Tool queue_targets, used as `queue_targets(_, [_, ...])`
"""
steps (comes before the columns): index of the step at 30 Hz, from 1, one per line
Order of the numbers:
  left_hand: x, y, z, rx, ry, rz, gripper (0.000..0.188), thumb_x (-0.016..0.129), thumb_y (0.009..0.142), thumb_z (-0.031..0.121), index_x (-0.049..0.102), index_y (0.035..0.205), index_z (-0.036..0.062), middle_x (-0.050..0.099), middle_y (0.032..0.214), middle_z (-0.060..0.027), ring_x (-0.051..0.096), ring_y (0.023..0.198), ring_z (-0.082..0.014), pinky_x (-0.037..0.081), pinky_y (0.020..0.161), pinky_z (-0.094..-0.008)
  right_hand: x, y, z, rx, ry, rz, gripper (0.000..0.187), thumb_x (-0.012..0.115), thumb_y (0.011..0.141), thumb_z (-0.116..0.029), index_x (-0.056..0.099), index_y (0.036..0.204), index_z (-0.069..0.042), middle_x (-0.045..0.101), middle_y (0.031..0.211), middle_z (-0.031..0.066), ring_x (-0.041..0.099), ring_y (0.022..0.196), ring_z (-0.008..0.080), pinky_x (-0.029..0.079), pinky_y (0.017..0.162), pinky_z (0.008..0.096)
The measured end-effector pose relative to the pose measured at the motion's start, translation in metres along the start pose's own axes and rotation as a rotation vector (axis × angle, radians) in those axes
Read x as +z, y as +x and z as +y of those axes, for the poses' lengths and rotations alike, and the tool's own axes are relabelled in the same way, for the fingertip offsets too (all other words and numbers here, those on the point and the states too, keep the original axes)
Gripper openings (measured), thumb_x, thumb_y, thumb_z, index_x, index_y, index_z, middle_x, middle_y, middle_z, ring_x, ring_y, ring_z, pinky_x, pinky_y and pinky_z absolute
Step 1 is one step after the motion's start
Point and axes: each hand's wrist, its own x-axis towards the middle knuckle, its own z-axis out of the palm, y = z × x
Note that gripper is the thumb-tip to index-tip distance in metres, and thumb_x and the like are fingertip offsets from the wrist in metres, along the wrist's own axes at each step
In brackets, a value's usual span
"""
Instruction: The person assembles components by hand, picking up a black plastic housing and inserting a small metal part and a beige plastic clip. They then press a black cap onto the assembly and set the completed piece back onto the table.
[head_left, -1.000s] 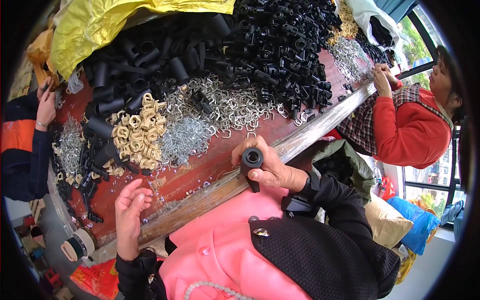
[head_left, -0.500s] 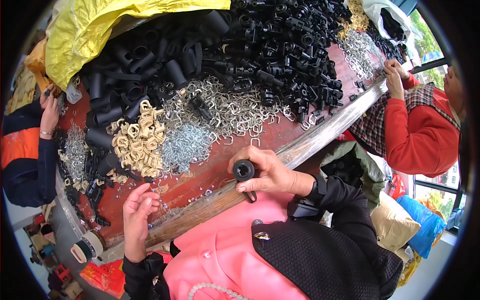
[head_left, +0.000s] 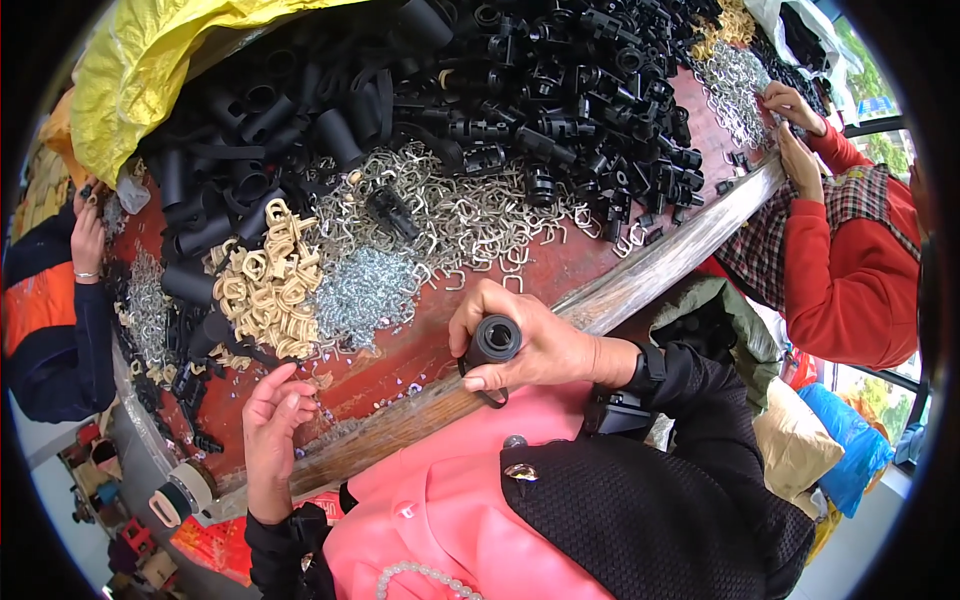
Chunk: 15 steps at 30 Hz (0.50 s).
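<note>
My right hand (head_left: 545, 345) is wrapped around a black tubular plastic part (head_left: 494, 340). Its round, ringed end faces up, and a thin black loop hangs below it, over the table's wooden edge. To the left, my left hand (head_left: 275, 420) hovers just above the near edge of the red table (head_left: 395, 362). Its fingers are loosely bent and apart, and nothing shows between them. Closest to that hand lie beige plastic clips (head_left: 268, 285) and a heap of small silvery screws (head_left: 365, 292).
Bent metal hooks (head_left: 455, 215) and a big pile of black plastic parts (head_left: 560, 90) cover the far table. A wooden rail (head_left: 400, 430) edges it. Co-workers' hands (head_left: 798, 140) work at right and far left. A tape roll (head_left: 185, 490) is at the lower left.
The black part has tilted slightly in my right hand. My left hand stays nearly in place. The co-worker's hands at right have moved apart.
</note>
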Motion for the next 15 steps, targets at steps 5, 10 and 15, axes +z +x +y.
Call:
queue_targets(5, [0.0002, 0.0, -0.0002, 0.0, -0.013, 0.004, 0.035, 0.052, 0.081, 0.005, 0.044, 0.115, -0.0015, 0.059, 0.09, -0.0097, 0.056, 0.071, -0.0099, 0.046, 0.062, -0.0191, -0.0007, 0.0019, 0.0026, -0.043, -0.054, -0.018, 0.034, 0.071, 0.069, -0.021, 0.047, 0.087, -0.004, 0.052, 0.085, 0.005, 0.053, 0.075, 0.0133, 0.043, 0.064, 0.0272])
queue_targets(10, [0.0008, -0.0002, 0.0006, -0.004, -0.014, 0.01, 0.035, 0.052, 0.081, 0.004, 0.044, 0.114, -0.0017, 0.059, 0.09, -0.0098, 0.056, 0.072, -0.0104, 0.046, 0.062, -0.0193, -0.0009, 0.0028, 0.0068, -0.072, -0.075, -0.037, 0.033, 0.071, 0.069, -0.022, 0.049, 0.086, -0.004, 0.051, 0.083, 0.0039, 0.052, 0.074, 0.0132, 0.043, 0.064, 0.0271])
queue_targets(15, [0.0014, 0.0006, -0.0008, -0.001, -0.018, 0.009, 0.034, 0.052, 0.081, 0.004, 0.045, 0.114, -0.0016, 0.059, 0.09, -0.0099, 0.057, 0.071, -0.0106, 0.046, 0.062, -0.0195, -0.0012, 0.0022, 0.0089, -0.098, -0.115, -0.01, 0.033, 0.071, 0.069, -0.022, 0.049, 0.086, -0.004, 0.05, 0.081, 0.0033, 0.051, 0.074, 0.0131, 0.043, 0.065, 0.0268])
